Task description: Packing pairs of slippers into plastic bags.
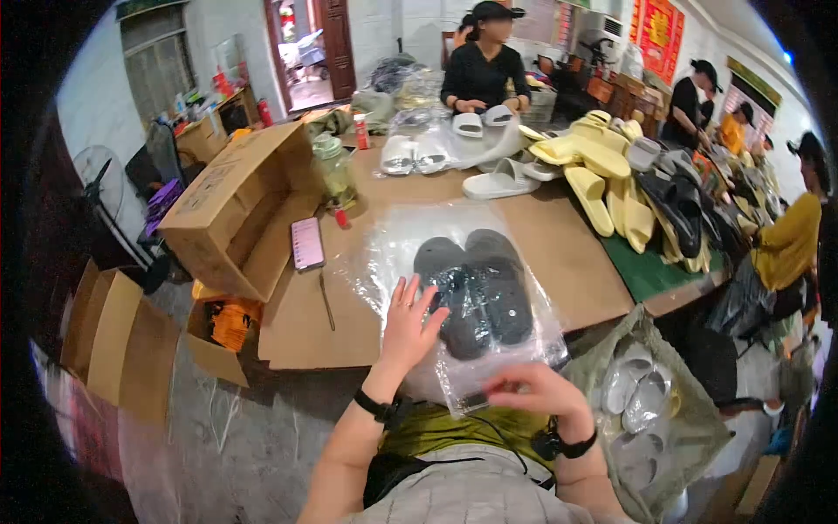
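While the left hand (408, 325) lies flat, fingers spread, on the clear bag (454, 288), the dark slippers (476, 293) inside lie just beyond its fingertips on the tabletop (576, 253). The right hand (541, 391) pinches the bag's near edge.

Left forearm: comes up from the lower edge, bare, angled up and to the right.
Left wrist: dark band.
Left hand (408, 325): raised, back to the camera, fingers spread and pointing up and forward; a ring on one finger.
Right forearm: comes in from the lower right, bent inward.
Right wrist: dark watch.
Right hand (534, 390): low, near the body, fingers curled leftward, seemingly pinching; the grip is hard to make out.
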Motion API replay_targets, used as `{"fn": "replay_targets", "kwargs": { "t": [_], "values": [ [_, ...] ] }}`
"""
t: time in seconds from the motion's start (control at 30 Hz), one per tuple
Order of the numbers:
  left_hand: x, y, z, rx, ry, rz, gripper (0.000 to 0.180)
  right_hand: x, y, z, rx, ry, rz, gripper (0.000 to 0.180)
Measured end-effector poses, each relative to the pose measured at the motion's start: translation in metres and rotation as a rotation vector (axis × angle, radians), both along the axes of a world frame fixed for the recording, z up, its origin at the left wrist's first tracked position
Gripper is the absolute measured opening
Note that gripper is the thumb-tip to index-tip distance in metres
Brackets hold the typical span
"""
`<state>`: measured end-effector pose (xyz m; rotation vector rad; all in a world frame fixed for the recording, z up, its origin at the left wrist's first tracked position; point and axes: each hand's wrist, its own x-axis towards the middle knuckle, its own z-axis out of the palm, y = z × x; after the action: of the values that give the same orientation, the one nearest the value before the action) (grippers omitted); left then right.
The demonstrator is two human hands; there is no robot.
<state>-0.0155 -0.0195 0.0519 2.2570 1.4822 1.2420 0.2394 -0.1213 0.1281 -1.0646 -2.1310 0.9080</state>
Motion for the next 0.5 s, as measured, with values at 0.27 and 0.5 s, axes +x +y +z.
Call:
{"fn": "replay_targets", "kwargs": {
  "t": [0.27, 0.5],
  "values": [
    [0.010, 0.011, -0.041, 0.005, 0.108, 0.018, 0.056, -0.004, 0.053, 0.029, 0.127, 0.213, -0.569, 0.019],
    [0.010, 0.009, -0.038, 0.021, 0.111, -0.005, 0.054, -0.029, 0.132, -0.065, 0.235, -0.390, -0.676, 0.064]
  ]
}}
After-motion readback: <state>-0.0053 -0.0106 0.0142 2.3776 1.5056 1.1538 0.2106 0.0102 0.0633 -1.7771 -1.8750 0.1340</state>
